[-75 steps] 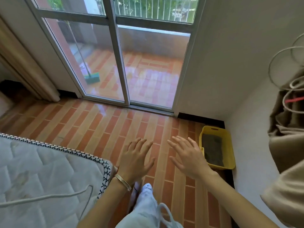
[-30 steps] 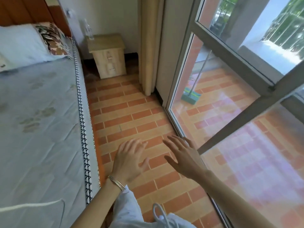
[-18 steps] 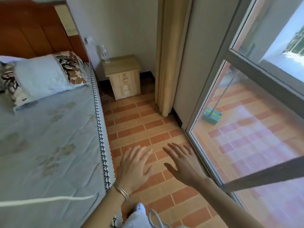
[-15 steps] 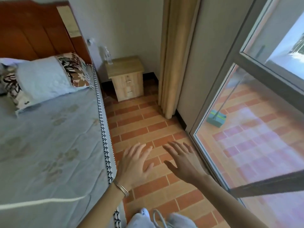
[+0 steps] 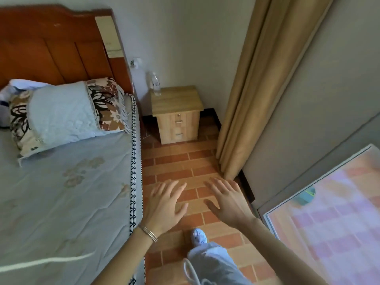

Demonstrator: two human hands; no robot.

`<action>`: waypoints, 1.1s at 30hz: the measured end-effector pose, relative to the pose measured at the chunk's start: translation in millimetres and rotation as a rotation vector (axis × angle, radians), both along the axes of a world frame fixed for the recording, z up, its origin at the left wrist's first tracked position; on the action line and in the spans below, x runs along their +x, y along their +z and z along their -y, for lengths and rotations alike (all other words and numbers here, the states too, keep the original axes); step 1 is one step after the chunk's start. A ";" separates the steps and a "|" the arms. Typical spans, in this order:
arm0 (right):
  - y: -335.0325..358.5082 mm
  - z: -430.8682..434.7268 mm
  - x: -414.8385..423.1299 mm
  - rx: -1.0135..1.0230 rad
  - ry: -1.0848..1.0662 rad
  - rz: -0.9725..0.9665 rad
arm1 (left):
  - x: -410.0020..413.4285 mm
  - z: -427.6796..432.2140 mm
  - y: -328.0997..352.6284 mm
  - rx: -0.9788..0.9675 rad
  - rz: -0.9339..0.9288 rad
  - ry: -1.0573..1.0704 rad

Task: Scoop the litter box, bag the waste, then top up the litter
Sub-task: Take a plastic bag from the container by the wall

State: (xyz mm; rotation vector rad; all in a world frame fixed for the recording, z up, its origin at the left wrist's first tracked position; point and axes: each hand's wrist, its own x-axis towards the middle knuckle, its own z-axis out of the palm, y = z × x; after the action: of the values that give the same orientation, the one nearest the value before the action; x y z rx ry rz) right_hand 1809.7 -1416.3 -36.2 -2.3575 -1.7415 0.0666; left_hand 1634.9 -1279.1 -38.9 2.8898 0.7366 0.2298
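Note:
My left hand [image 5: 164, 204] and my right hand [image 5: 228, 200] are held out side by side, palms down, fingers spread and straight, above the brick-patterned floor [image 5: 176, 167]. Neither hand holds or touches anything. A thin bangle sits on the left wrist. No litter box, scoop, bag or litter shows in this view.
A bed [image 5: 61, 192] with a pale blue sheet and pillows fills the left. A small wooden nightstand [image 5: 176, 114] with a water bottle [image 5: 155, 84] stands ahead against the wall. A beige curtain [image 5: 253, 89] hangs on the right, beside the glass door [image 5: 329, 212]. My foot [image 5: 198, 236] is on the narrow floor strip.
The view has swung left from the yellow litter box in the corner to the bed and nightstand. Both hands stay spread and empty in front of me.

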 end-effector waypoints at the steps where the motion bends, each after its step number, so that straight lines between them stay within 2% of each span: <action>1: 2.7 -18.5 18.6 0.000 0.011 0.002 | 17.2 -16.2 2.6 0.001 -0.007 0.008; 11: 19.3 -179.9 165.6 -0.003 0.114 0.045 | 137.4 -160.7 9.5 0.009 0.013 0.123; 20: -5.6 -307.9 227.2 -0.020 0.098 0.049 | 204.9 -302.1 -8.6 -0.005 0.007 0.100; 28: -12.4 -447.5 276.9 -0.032 0.013 0.031 | 272.1 -453.4 -11.6 0.010 -0.020 -0.004; 33: -14.1 -507.3 302.6 -0.035 0.008 0.012 | 308.2 -513.7 -11.0 0.033 -0.025 -0.022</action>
State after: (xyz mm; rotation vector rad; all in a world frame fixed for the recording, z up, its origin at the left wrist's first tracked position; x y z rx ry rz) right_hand 2112.3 -909.0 -50.3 -2.3806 -1.7693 0.0854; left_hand 1943.1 -765.4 -49.8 2.9359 0.7115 0.2053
